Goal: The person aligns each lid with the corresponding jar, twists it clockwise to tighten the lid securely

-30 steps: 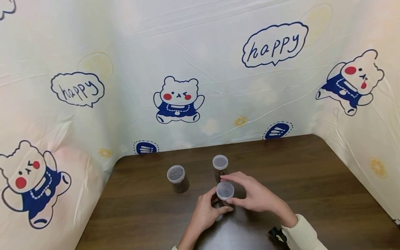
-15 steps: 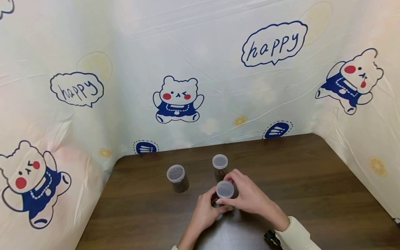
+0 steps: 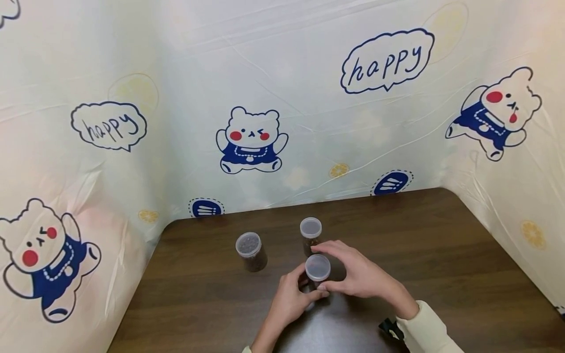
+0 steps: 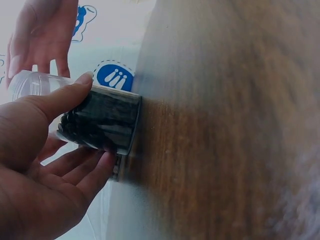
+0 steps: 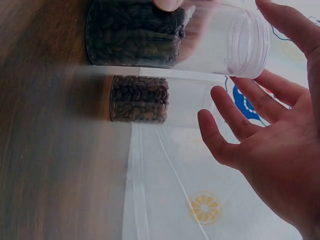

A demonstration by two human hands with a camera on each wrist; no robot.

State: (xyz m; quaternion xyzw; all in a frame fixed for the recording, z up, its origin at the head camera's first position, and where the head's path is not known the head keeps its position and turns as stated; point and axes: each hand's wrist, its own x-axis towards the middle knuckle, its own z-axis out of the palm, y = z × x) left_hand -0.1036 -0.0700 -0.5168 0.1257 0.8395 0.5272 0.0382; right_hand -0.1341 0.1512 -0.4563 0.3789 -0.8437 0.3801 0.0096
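Observation:
A clear screw-lid jar (image 3: 318,267), about half filled with dark coffee beans, stands upright on the table in front of me. My left hand (image 3: 289,298) grips its lower body, thumb on the near side and fingers around the far side, as the left wrist view shows. My right hand (image 3: 364,274) is spread around the lid, thumb by the near edge and fingers loosely extended past the far edge. In the right wrist view the outer fingers (image 5: 220,140) stand apart from the jar. Just behind it is a second jar of brown coffee beans (image 5: 140,99).
A third lidded jar (image 3: 251,252) with dark contents stands to the left on the brown wooden table (image 3: 198,304). Printed cloth (image 3: 309,98) walls off the back and both sides. A small black object (image 3: 390,329) shows beside the right sleeve (image 3: 425,323).
My right hand turned around the lid, closing its fingers in against it half a second ago, and has swung back to a wider spread. The left hand and the jars have stayed in place.

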